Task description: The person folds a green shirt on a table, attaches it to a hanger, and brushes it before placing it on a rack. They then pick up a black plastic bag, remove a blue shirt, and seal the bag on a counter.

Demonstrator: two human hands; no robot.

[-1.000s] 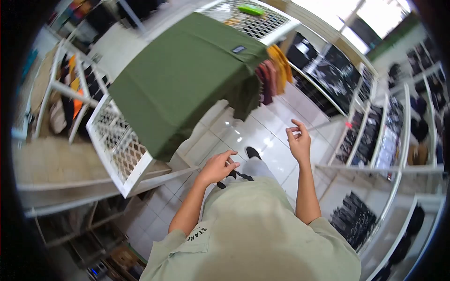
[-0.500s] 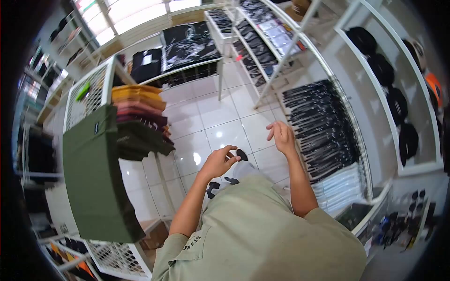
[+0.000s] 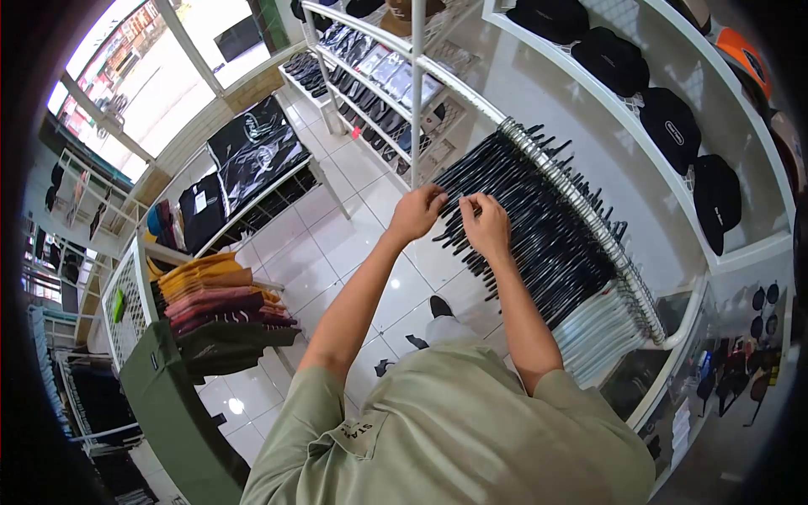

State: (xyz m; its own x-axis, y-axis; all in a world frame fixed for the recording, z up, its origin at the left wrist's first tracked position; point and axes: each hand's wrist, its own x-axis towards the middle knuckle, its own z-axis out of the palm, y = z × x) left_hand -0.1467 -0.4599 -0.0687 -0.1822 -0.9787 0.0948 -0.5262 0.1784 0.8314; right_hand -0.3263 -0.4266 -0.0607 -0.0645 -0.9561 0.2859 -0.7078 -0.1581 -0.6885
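Observation:
Both of my hands are raised in front of me, close together, at the near ends of a dense row of black hangers [image 3: 539,219]. My left hand [image 3: 417,214] has its fingers loosely bent toward the right, with the fingertips overlapping the hanger ends in this view. A small gap separates it from my right hand [image 3: 488,225], which points upward with half-curled fingers over the same hangers. Nothing shows in either hand. The hangers hang from a white rail [image 3: 581,194], and pale clear hangers [image 3: 602,337] follow at its near end.
Black caps [image 3: 669,126] line a white shelf on the right. On the left, a mesh rack carries a folded green garment [image 3: 172,404] and mustard and maroon clothes [image 3: 206,290]. A display table [image 3: 278,168] with black garments stands farther back. Sunglasses [image 3: 741,370] sit at the lower right.
My view has turned toward the right-hand rail. Both hands have risen and come closer together, my left hand moving right and up to the hangers. The green garment sits lower in view.

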